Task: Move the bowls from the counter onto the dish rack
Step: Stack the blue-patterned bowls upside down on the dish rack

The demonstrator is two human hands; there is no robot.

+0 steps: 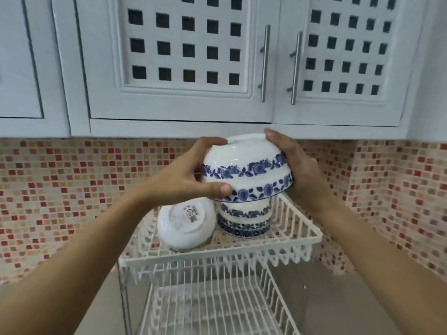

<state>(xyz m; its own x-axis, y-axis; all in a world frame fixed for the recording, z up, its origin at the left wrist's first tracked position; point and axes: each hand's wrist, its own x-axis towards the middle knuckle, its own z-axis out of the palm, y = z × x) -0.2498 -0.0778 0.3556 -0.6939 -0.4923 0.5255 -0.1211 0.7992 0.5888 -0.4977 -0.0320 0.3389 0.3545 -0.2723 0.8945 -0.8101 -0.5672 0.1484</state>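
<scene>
I hold two nested white bowls with blue flower bands (pixel 244 165) upside down between both hands, just above the upper tier of the white wire dish rack (pixel 300 240). My left hand (pixel 186 175) grips their left side, thumb on the lower rim. My right hand (pixel 297 165) clasps the right side and the foot. Directly beneath them, a stack of upturned blue-patterned bowls (pixel 244 221) stands on the upper tier. A plain white bowl (pixel 186 226) leans upside down to the stack's left, its base facing me.
White wall cabinets (pixel 183 56) with metal handles hang close above the held bowls. A red and beige mosaic backsplash (pixel 72 184) runs behind the rack. The rack's lower tier (pixel 210 305) shows bare wire prongs. A grey counter (pixel 321 298) lies below.
</scene>
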